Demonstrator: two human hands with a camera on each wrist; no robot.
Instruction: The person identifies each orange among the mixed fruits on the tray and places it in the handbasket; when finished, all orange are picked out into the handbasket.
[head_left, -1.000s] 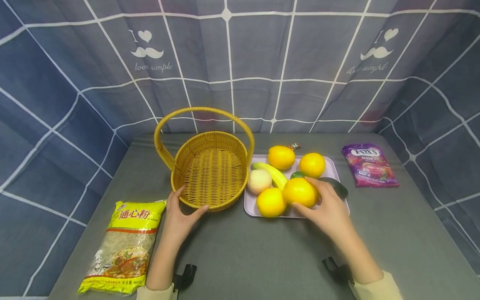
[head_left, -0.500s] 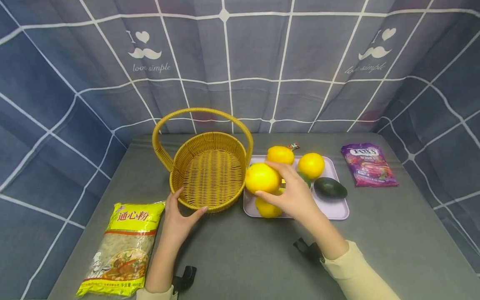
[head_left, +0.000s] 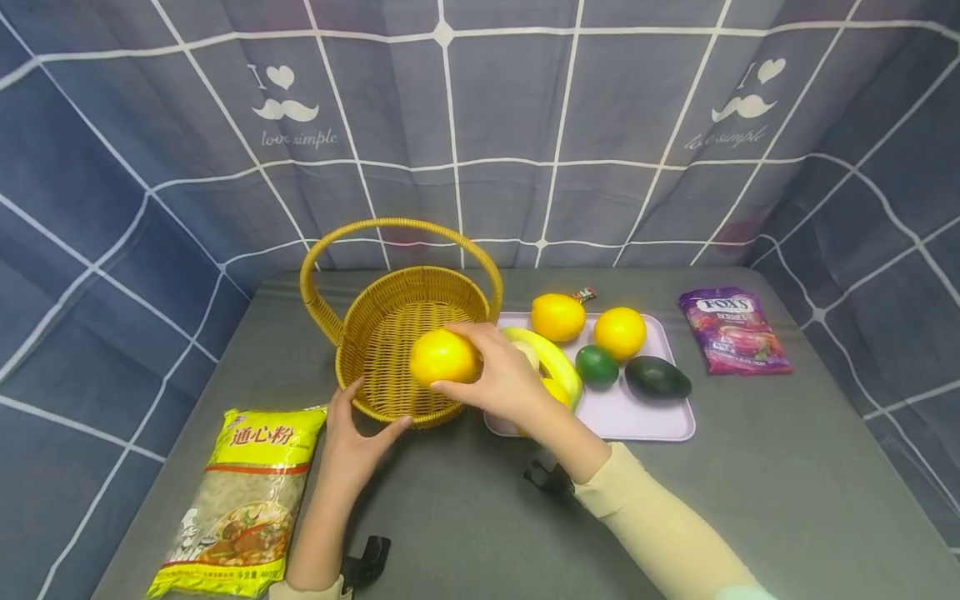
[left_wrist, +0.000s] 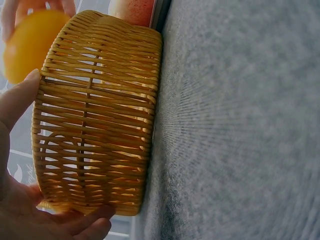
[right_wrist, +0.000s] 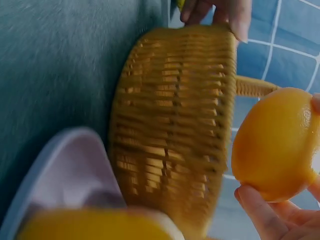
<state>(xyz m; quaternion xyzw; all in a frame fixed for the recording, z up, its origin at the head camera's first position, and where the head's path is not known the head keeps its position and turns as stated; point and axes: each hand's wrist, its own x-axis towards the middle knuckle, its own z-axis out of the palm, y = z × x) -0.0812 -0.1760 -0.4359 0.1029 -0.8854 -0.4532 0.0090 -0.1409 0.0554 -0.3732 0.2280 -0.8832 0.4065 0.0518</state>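
Yellow fruit (head_left: 444,358) has moved from right of the basket (head_left: 422,287) to above its opening, pinched in the right hand (head_left: 501,371); the left hand (head_left: 358,446) grips its near rim. I see none inside; I'd judge loading barely begun, with more fruit (head_left: 597,367) to its right.

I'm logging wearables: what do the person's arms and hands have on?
The left hand and right hand are ungloved. The right sleeve is pale yellow; the left sleeve matches, but only its cuff shows. Black fittings jut out beside both cuffs.
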